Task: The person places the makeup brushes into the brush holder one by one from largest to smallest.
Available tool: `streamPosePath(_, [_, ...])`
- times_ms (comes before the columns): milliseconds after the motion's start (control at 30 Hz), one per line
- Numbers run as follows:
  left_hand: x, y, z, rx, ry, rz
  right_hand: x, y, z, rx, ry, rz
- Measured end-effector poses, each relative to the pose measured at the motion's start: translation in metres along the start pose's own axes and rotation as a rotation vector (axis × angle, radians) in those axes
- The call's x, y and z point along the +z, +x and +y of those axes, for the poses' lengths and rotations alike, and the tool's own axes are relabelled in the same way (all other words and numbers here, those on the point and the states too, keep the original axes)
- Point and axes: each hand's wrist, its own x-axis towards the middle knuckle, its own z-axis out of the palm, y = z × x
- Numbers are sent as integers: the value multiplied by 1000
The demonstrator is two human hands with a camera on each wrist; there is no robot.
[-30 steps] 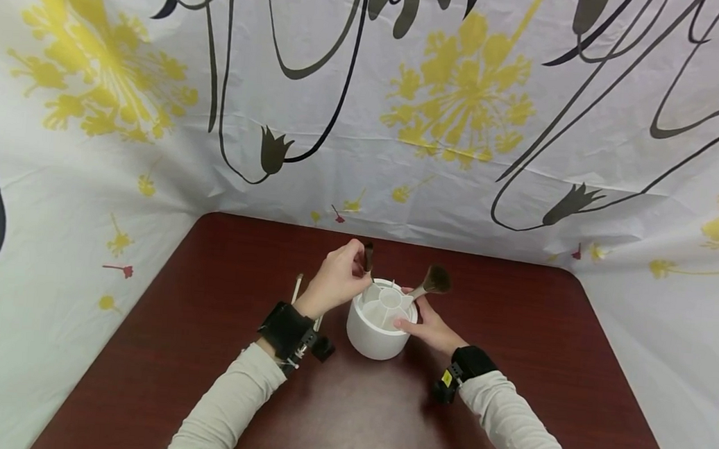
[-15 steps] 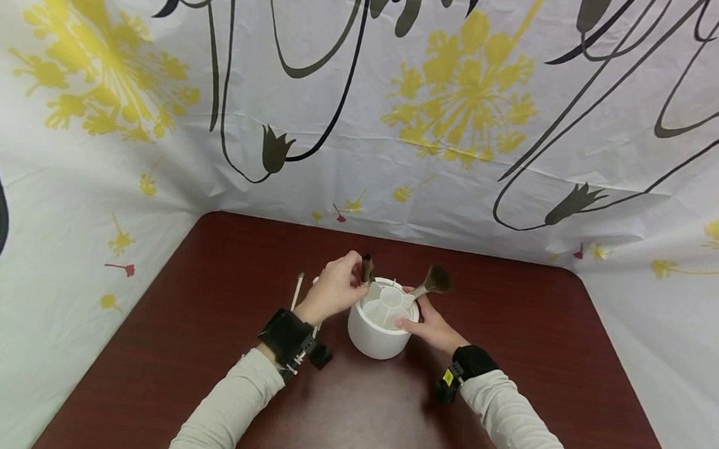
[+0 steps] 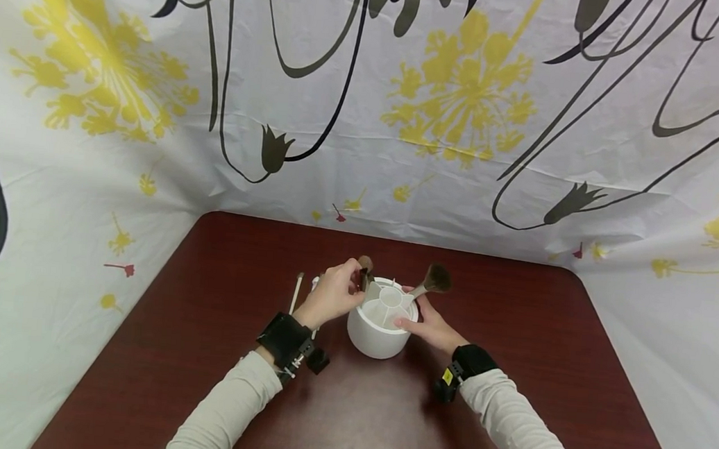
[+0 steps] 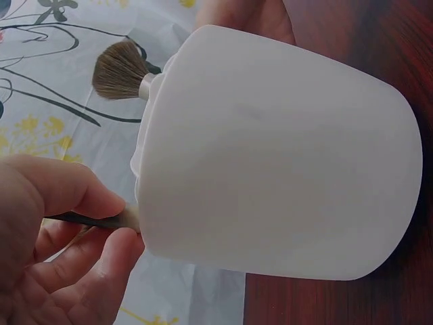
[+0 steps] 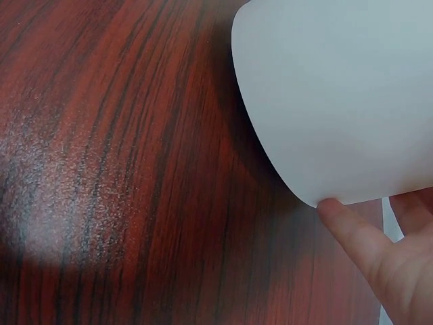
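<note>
A round white makeup brush holder point(image 3: 378, 340), its top split into compartments around a central ring, stands on the table. My left hand point(image 3: 332, 293) is at its left rim, pinching a makeup brush point(image 4: 95, 220) between thumb and fingers; the brush's light end meets the rim in the left wrist view. Just beyond these fingertips a round brown brush head point(image 3: 365, 261) shows. My right hand point(image 3: 434, 327) grips the holder's right side, thumb point(image 5: 348, 227) over the near rim and fingers behind. A fluffy brush point(image 3: 437, 278) leans out of the holder's right side.
A thin pale brush point(image 3: 296, 293) lies left of my left hand, and another pale handle point(image 3: 315, 333) is mostly hidden under that wrist. The dark red table point(image 3: 516, 319) ends at a patterned white cloth point(image 3: 336, 202) behind and at the sides.
My left hand has come down slightly toward me, and the brush has sunk with it at the holder's left rim. The round brown brush head has come into view. My right hand stays put.
</note>
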Motion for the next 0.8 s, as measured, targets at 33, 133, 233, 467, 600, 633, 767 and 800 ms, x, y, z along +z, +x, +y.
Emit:
streamPosePath(33, [0,0,-1,8,-6,2,0,1,1,-4,1,3])
streamPosePath(133, [-2,-1,-2,35,-42,5,1,1,1,-12,10,-1])
streamPosePath(233, [-5,-2,-4,44,-68,0,0,1,1,-12,4,-6])
streamPosePath(467, [-16,-4,-11,11,-73,29,-1,-2,0,-114,-154,27])
streamPosePath(600, [-25,-6,-16,-38,-82,51,-1,-5,-1,-186,-279,49])
streamPosePath(633, [-27,-7,-18,-52,-84,51,-1,-6,-2,-195,-301,50])
streamPosePath(767, [-35,-9,-25,-91,-101,42,-3,-10,0,-234,-326,31])
streamPosePath(800, [-36,-9,-27,-99,-104,40,-4,-10,0,-242,-328,21])
